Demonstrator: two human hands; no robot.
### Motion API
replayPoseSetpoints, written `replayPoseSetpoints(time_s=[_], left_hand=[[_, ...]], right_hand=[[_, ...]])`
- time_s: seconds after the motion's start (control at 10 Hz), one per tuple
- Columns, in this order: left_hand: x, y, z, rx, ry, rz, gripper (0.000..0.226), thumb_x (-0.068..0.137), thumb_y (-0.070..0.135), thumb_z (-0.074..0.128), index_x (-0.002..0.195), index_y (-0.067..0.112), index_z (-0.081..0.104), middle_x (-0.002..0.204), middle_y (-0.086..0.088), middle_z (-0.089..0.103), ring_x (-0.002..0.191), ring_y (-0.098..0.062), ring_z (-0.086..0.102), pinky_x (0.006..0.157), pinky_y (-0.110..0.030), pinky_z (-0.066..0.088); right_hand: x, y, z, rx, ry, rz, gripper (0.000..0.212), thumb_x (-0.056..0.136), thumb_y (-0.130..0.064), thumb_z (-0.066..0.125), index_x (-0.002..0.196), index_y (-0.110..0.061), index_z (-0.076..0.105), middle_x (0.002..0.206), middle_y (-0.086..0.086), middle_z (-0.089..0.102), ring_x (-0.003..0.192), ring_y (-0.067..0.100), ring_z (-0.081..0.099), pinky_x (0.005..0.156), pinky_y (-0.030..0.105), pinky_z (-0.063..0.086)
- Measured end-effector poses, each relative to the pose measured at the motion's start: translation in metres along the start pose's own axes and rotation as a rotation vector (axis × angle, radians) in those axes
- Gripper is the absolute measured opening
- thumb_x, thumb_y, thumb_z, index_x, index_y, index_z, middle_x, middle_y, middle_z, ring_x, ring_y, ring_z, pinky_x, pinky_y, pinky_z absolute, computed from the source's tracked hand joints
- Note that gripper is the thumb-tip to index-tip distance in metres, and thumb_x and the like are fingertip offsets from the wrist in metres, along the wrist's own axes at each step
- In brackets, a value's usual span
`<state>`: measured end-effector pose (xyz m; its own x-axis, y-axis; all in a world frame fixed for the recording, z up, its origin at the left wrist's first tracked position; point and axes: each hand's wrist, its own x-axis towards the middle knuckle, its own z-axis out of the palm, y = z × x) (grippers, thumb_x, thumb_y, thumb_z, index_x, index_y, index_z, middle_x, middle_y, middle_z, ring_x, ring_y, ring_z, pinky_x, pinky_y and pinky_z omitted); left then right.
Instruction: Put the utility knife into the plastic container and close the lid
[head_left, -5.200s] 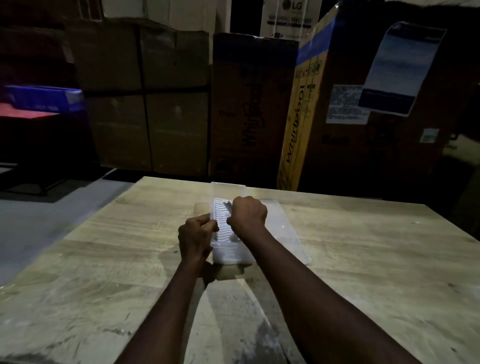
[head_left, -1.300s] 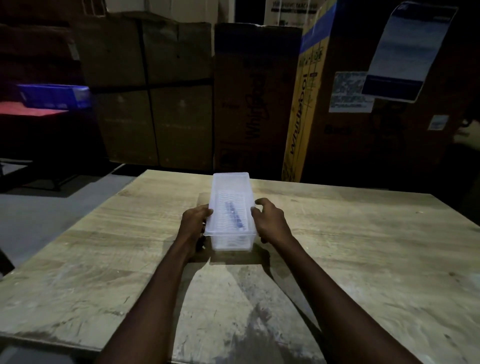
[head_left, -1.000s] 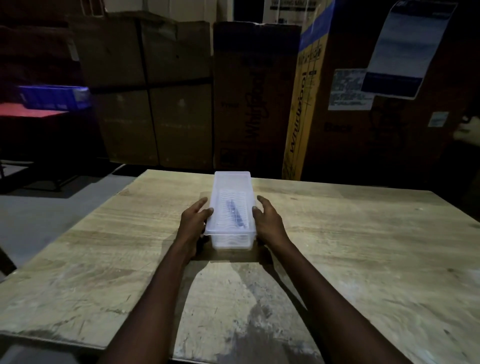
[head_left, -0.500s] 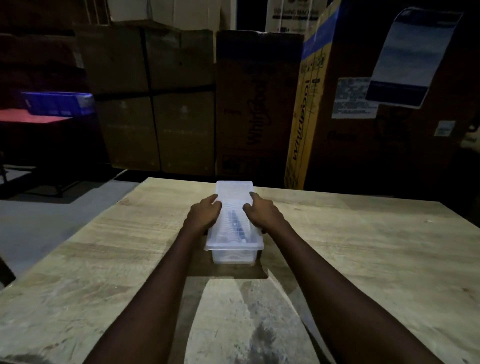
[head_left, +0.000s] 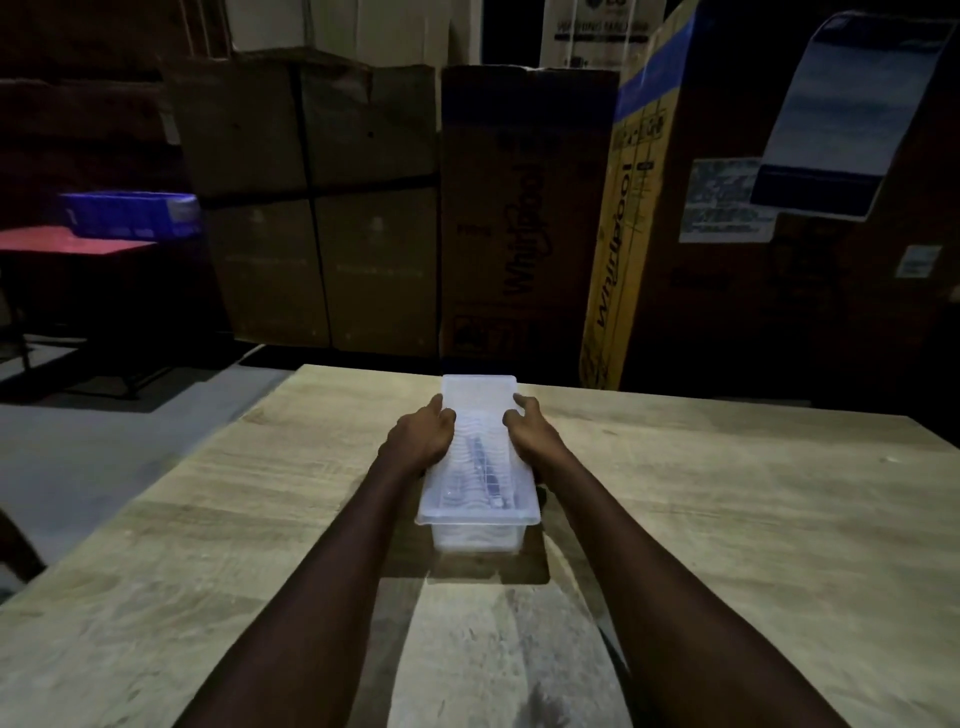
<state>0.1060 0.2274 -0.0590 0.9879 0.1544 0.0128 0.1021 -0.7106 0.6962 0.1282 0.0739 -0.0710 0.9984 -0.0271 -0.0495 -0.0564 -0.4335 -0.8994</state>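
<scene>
A clear, long plastic container (head_left: 475, 535) stands on the wooden table (head_left: 727, 519), its narrow end toward me. Its translucent lid (head_left: 480, 389) lies flat over the top. Through the lid I make out the utility knife (head_left: 485, 470), a dark bluish shape lying lengthwise inside. My left hand (head_left: 421, 434) rests on the lid's left edge near the far half, fingers curled over the rim. My right hand (head_left: 530, 428) presses the right edge opposite it, fingers bent onto the lid. Both hands touch the container from the sides and top.
Tall cardboard appliance boxes (head_left: 519, 208) stand behind the table's far edge. A blue crate (head_left: 130, 213) sits on a red table (head_left: 67, 241) at the far left. Grey floor (head_left: 78, 441) lies to the left of the table. The scene is dim.
Five seconds ago the lid lay beside the container; since then it sits on top. Over the last second both hands slid from the near sides toward the far half of the lid.
</scene>
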Motion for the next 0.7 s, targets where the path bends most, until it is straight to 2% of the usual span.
replayPoseSetpoints(time_s=[0.1, 0.2, 0.3, 0.4, 0.5, 0.6, 0.7], left_hand=[[-0.014, -0.004, -0.006, -0.180, -0.047, -0.028, 0.052, 0.093, 0.036, 0.028, 0.142, 0.019, 0.034, 0.148, -0.018, 0.040, 0.128, -0.038, 0.043, 0.103, -0.042, 0.038], [-0.032, -0.015, -0.014, -0.291, -0.026, -0.074, 0.049, 0.083, 0.037, 0.040, 0.122, 0.010, 0.053, 0.127, -0.018, 0.057, 0.109, -0.037, 0.056, 0.085, -0.041, 0.049], [-0.058, -0.013, -0.019, -0.414, -0.071, -0.106, 0.029, 0.083, 0.025, 0.049, 0.106, 0.012, 0.061, 0.097, -0.017, 0.060, 0.079, -0.035, 0.058, 0.064, -0.035, 0.047], [-0.067, -0.015, -0.021, -0.475, -0.097, -0.101, 0.029, 0.085, 0.016, 0.050, 0.112, 0.014, 0.061, 0.089, -0.014, 0.058, 0.071, -0.030, 0.055, 0.059, -0.029, 0.043], [-0.068, -0.017, -0.028, -0.433, 0.009, -0.090, 0.036, 0.084, 0.014, 0.053, 0.119, 0.017, 0.061, 0.096, -0.014, 0.061, 0.083, -0.032, 0.058, 0.068, -0.035, 0.049], [-0.063, -0.026, -0.036, -0.262, 0.138, -0.065, 0.034, 0.083, 0.014, 0.052, 0.115, 0.014, 0.065, 0.105, -0.016, 0.066, 0.087, -0.030, 0.058, 0.074, -0.037, 0.050], [-0.063, -0.026, -0.040, -0.012, 0.175, -0.079, 0.040, 0.083, 0.025, 0.052, 0.121, 0.016, 0.061, 0.121, -0.020, 0.064, 0.099, -0.034, 0.060, 0.081, -0.037, 0.052]], right_hand=[[-0.012, 0.008, -0.006, 0.185, -0.004, -0.010, 0.042, 0.099, -0.021, 0.039, 0.141, -0.019, 0.043, 0.138, 0.013, 0.052, 0.100, 0.023, 0.059, 0.083, 0.036, 0.049], [-0.033, 0.021, -0.014, 0.280, 0.032, 0.010, 0.037, 0.095, -0.019, 0.049, 0.132, -0.013, 0.051, 0.118, 0.012, 0.062, 0.085, 0.022, 0.061, 0.065, 0.029, 0.048], [-0.057, 0.030, -0.019, 0.308, 0.035, 0.012, 0.025, 0.094, -0.013, 0.051, 0.119, -0.015, 0.055, 0.088, 0.006, 0.063, 0.064, 0.017, 0.058, 0.043, 0.020, 0.044], [-0.070, 0.032, -0.013, 0.384, 0.057, -0.017, 0.028, 0.094, -0.013, 0.051, 0.121, -0.015, 0.058, 0.097, 0.009, 0.068, 0.070, 0.018, 0.065, 0.043, 0.018, 0.047], [-0.071, 0.023, 0.002, 0.353, 0.041, -0.034, 0.035, 0.090, -0.018, 0.053, 0.124, -0.015, 0.061, 0.111, 0.010, 0.069, 0.089, 0.025, 0.069, 0.064, 0.034, 0.059], [-0.065, 0.016, 0.019, 0.270, -0.010, -0.063, 0.047, 0.085, -0.029, 0.053, 0.131, -0.018, 0.057, 0.121, 0.012, 0.067, 0.099, 0.030, 0.067, 0.081, 0.047, 0.059], [-0.075, 0.009, 0.016, 0.163, -0.005, -0.123, 0.044, 0.096, -0.031, 0.047, 0.139, -0.019, 0.048, 0.121, 0.011, 0.065, 0.092, 0.028, 0.067, 0.070, 0.041, 0.059]])
